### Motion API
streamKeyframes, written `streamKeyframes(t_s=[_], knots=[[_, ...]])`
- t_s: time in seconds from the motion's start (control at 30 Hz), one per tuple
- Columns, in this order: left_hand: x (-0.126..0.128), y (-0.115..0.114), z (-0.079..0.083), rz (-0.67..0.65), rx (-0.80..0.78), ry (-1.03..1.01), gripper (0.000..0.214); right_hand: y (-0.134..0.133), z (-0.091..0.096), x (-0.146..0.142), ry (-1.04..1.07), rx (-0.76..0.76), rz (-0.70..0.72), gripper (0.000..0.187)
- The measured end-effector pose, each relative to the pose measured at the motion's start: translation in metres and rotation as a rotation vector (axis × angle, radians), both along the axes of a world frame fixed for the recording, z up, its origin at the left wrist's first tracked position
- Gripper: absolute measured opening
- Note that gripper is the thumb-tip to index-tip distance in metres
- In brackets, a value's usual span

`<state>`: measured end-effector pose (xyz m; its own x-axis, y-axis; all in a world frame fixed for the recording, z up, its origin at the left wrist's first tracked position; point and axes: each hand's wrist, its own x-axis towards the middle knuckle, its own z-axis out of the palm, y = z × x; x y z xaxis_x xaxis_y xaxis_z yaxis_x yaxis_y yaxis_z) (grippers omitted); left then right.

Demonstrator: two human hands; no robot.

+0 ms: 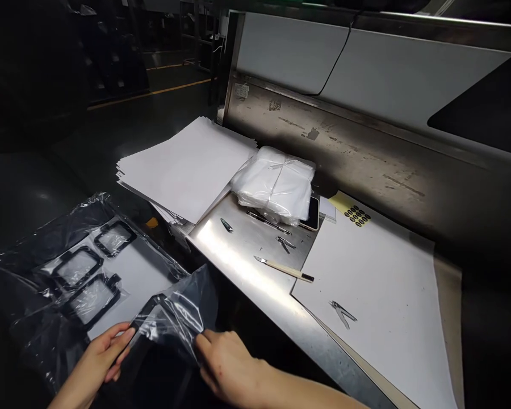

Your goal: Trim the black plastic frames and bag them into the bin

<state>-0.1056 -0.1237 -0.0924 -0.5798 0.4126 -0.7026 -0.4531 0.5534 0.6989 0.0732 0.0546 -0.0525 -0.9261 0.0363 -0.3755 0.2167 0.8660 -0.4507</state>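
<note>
Carefully, the left hand pinches a black rectangular frame through clear plastic film, while the right hand clasps the film. Three more frames lie left; a craft knife and stacked paper occupy the steel worktop.

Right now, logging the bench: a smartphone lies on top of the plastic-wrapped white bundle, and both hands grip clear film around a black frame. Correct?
No: the head view shows the smartphone under the edge of the plastic-wrapped white bundle. The rest stands: the left hand and right hand grip clear film around a black frame.
</note>
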Motion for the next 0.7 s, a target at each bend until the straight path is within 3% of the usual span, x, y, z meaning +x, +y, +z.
streamKeyframes(t_s=[0.13, 0.27, 0.37, 0.47, 0.53, 0.63, 0.7], knots=[[0.001, -0.004, -0.004, 0.018, 0.013, -0.001, 0.046, 0.002, -0.012, 0.004, -0.069, 0.071, -0.08, 0.026], [0.002, -0.004, -0.005, 0.0, 0.019, 0.004, 0.054, -0.007, -0.001, 0.008, 0.024, -0.139, -0.008, 0.021], [-0.002, 0.006, -0.004, -0.094, 0.056, -0.006, 0.073, -0.015, 0.005, -0.015, 0.224, -0.32, -0.126, 0.02], [-0.006, 0.021, -0.003, -0.196, 0.076, -0.039, 0.085, -0.023, 0.0, -0.047, 0.271, -0.362, -0.176, 0.025], [-0.006, 0.028, -0.003, -0.234, 0.059, -0.065, 0.072, -0.029, -0.004, -0.059, 0.267, -0.422, -0.111, 0.024], [-0.004, 0.027, -0.002, -0.257, -0.013, -0.08, 0.033, -0.037, -0.006, -0.055, 0.161, -0.579, -0.017, 0.025], [-0.006, 0.02, -0.001, -0.3, -0.068, -0.08, 0.037, -0.037, -0.006, -0.044, 0.069, -0.683, -0.081, 0.026]])
